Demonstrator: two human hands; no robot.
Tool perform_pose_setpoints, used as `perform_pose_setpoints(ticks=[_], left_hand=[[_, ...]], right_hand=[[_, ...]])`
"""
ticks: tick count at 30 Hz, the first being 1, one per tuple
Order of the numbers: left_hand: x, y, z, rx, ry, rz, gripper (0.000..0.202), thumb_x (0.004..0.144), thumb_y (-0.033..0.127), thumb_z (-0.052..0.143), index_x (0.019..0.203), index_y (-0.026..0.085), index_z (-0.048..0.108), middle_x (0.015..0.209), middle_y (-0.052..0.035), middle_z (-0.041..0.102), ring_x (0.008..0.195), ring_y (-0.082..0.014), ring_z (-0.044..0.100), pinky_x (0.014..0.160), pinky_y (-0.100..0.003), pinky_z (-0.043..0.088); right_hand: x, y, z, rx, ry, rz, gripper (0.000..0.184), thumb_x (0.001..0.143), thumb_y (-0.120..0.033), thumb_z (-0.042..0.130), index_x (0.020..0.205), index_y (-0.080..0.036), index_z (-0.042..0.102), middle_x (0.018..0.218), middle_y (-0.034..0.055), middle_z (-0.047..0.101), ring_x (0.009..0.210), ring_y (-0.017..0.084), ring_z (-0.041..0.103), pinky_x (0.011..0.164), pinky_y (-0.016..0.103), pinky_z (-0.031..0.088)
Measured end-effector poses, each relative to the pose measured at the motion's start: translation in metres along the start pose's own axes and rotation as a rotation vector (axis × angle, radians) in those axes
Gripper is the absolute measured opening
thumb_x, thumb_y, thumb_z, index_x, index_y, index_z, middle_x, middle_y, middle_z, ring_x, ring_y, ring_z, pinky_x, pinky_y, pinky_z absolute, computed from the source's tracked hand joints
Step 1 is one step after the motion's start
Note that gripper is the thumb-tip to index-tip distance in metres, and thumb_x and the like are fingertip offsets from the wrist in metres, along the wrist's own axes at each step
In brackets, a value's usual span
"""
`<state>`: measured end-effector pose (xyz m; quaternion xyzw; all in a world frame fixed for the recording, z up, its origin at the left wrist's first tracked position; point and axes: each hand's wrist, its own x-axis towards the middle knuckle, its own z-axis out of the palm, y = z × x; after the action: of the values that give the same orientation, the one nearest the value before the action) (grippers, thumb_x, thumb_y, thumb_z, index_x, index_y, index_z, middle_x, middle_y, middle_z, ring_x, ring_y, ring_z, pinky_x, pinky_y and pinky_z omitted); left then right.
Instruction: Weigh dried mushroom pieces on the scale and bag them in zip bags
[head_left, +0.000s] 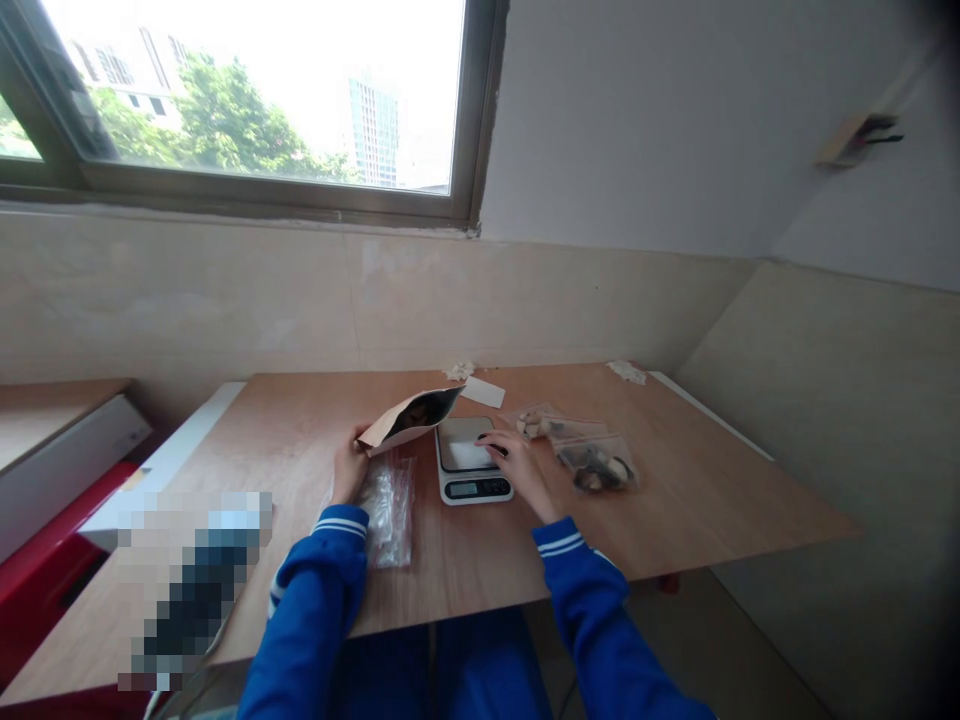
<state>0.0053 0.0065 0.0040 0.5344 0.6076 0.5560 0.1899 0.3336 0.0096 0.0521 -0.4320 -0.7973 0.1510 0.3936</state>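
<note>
Paper pouch [409, 420] looked light and floppy, pinched at its corner by the left hand [350, 468]. Right hand [517, 462] lay open against the scale [466, 488].

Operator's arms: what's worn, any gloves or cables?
Blue left sleeve and blue right sleeve, long and jacket-like, each with white stripes near the cuff. The left grip and right grip are bare hands: no gloves, and no cables visible.

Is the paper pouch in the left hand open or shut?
Open: the pouch held in the left hand gapes at its raised end, showing a dark inside.
</note>
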Motion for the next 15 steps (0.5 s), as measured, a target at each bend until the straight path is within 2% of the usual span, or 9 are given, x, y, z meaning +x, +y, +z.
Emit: perform_pose_setpoints(ticks=[3, 8, 10, 13, 15], left_hand=[[-0.002, 0.006, -0.002, -0.024, -0.014, 0.010, 0.034, 0.069, 0.025, 0.053, 0.100, 0.017, 0.065, 0.095, -0.0062, 0.072, 0.092, -0.0247, 0.065, 0.080, -0.032, 0.048], [-0.001, 0.003, -0.001, -0.060, -0.021, 0.034, 0.033, 0.069, 0.025, 0.054, 0.098, 0.017, 0.066, 0.096, -0.0071, 0.072, 0.092, -0.0248, 0.065, 0.080, -0.033, 0.048], [-0.001, 0.001, 0.000, -0.070, -0.018, 0.038, 0.032, 0.070, 0.026, 0.055, 0.098, 0.017, 0.067, 0.097, -0.0073, 0.072, 0.092, -0.0250, 0.065, 0.081, -0.034, 0.048], [-0.002, 0.000, 0.001, -0.088, -0.020, 0.034, 0.032, 0.070, 0.026, 0.056, 0.099, 0.018, 0.067, 0.100, -0.0076, 0.072, 0.094, -0.0250, 0.065, 0.083, -0.034, 0.048], [-0.002, 0.000, 0.001, -0.087, -0.023, 0.031, 0.033, 0.070, 0.025, 0.056, 0.100, 0.018, 0.067, 0.100, -0.0076, 0.072, 0.093, -0.0248, 0.065, 0.083, -0.034, 0.048]], right_hand=[[0.023, -0.024, 0.013, 0.020, 0.025, -0.025, 0.020, 0.084, -0.015, 0.055, 0.093, -0.018, 0.072, 0.100, 0.0107, 0.073, 0.098, 0.025, 0.066, 0.089, 0.041, 0.050], [0.019, -0.084, 0.012, 0.069, 0.373, -0.152, 0.022, 0.090, -0.015, 0.044, 0.091, -0.020, 0.066, 0.089, 0.0074, 0.069, 0.087, 0.020, 0.064, 0.082, 0.034, 0.052], [0.018, -0.106, 0.005, 0.054, 0.286, -0.243, 0.023, 0.091, -0.013, 0.043, 0.095, -0.020, 0.065, 0.090, 0.0066, 0.068, 0.088, 0.019, 0.064, 0.082, 0.032, 0.051], [0.025, -0.126, -0.002, -0.083, -0.077, -0.300, 0.027, 0.089, -0.008, 0.043, 0.098, -0.019, 0.067, 0.099, 0.0078, 0.070, 0.098, 0.020, 0.064, 0.090, 0.032, 0.049], [0.032, -0.131, -0.002, -0.200, -0.288, -0.227, 0.030, 0.089, -0.007, 0.043, 0.101, -0.017, 0.069, 0.105, 0.0099, 0.071, 0.102, 0.022, 0.065, 0.091, 0.033, 0.049]])
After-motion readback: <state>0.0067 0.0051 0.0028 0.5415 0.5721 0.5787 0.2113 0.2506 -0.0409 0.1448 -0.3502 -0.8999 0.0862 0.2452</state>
